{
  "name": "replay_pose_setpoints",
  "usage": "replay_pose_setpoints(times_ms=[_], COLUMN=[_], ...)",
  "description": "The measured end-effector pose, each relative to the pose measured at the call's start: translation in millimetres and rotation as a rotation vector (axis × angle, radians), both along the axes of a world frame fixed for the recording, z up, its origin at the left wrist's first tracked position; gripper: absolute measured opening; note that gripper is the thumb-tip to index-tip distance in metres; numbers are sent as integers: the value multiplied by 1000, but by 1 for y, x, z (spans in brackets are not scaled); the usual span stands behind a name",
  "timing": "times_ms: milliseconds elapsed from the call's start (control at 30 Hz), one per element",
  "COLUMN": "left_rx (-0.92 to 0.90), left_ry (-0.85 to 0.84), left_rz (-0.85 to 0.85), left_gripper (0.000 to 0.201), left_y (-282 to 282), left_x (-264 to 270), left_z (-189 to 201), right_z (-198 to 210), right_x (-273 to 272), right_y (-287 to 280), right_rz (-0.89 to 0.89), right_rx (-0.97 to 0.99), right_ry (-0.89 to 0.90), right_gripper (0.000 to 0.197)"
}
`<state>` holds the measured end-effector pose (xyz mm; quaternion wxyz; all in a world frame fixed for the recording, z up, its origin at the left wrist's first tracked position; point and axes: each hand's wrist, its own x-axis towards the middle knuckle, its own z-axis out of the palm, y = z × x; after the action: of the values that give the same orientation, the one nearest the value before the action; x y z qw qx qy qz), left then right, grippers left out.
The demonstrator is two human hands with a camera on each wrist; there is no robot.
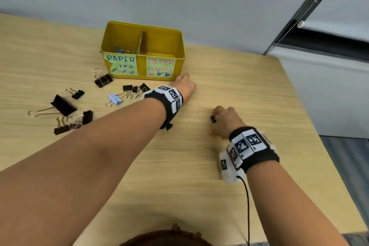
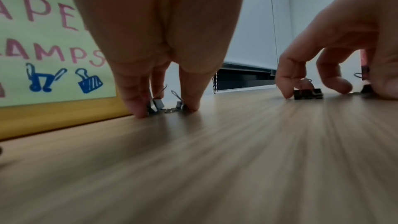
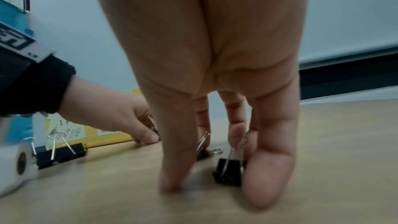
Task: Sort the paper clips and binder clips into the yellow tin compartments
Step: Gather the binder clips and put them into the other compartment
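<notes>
Hands: our left hand (image 1: 184, 85) reaches down to the table just beside the yellow tin's near right corner, and our right hand (image 1: 223, 120) is planted on the table well to the right of the tin.
Left hand: its fingertips (image 2: 137, 108) are bent down and close round small grey binder clips (image 2: 160, 106) lying at the foot of the tin.
Right hand: fingers curled down over a small black binder clip (image 3: 228, 171) that stands on the table; thumb and forefinger flank it, and we cannot tell whether they have it pinched.
Second clip: another small black clip (image 3: 202, 151) sits just behind, under the same fingers.
Yellow tin (image 1: 169, 73): it stands at the far side of the wooden table (image 1: 199, 175), split by a cardboard divider (image 1: 142, 43) into two compartments.
Left compartment: coloured paper clips (image 1: 125, 51) lie inside, above a green label (image 1: 122, 65) reading PAPER.
Right compartment: its label (image 1: 161, 66) reads PAPER CLAMPS; we cannot see the bottom of it.
Loose clips: in front of the tin and to its left, black binder clips of several sizes are scattered, among them a large one (image 1: 63, 105) and a pale blue one (image 1: 114, 99).
Wrists: both carry black bands with printed marker squares (image 1: 247, 143).
</notes>
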<state>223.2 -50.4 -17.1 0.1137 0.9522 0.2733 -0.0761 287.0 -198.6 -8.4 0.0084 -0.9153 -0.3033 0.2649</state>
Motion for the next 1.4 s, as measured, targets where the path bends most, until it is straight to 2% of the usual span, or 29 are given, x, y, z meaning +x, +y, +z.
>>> replay_pose_setpoints(times_ms=[100,167,267,400,600,700,833,933,1033,1100,1200,1300,1400], left_rx=[36,35,-18,-82,-135,-184,-311,-491,-542,-478,-329,-259,-250], left_ry=[-10,50,156,160,37,-13,-135,-299,-454,-556,-647,-634,-536], left_rz=[-27,-71,-102,-113,-102,-60,87,245,347,358,353,339,270], left_gripper=[29,27,25,20,22,25,26,19,15,18,24,30,47], left_y=[0,0,-2,-7,-4,-2,5,11,27,46,75,93,96], left_x=[-2,-8,-29,-62,-106,-126,-148,-163,-163,-153,-121,-86,-75], left_z=[2,8,17,21,16,10,12,29,60,85,113,115,104], right_z=[-3,-2,2,6,22,46,76,89,89,82,70,53,39], right_x=[-2,-4,-7,-15,-12,-11,-18,-27,-30,-30,-33,-45,-55], right_y=[12,20,31,47,77,93,121,146,164,167,154,130,115], right_rz=[154,228,288,282,229,193,261,294,367,384,269,301,440], right_rx=[59,87,106,207,330,509,738,857,798,695,745,782,659], right_ry=[-30,-37,-21,-23,16,-12,-101,-207,-184,-145,-130,-81,-29], right_gripper=[28,19,19,20,20,20,21,25,30,33,31,24,23])
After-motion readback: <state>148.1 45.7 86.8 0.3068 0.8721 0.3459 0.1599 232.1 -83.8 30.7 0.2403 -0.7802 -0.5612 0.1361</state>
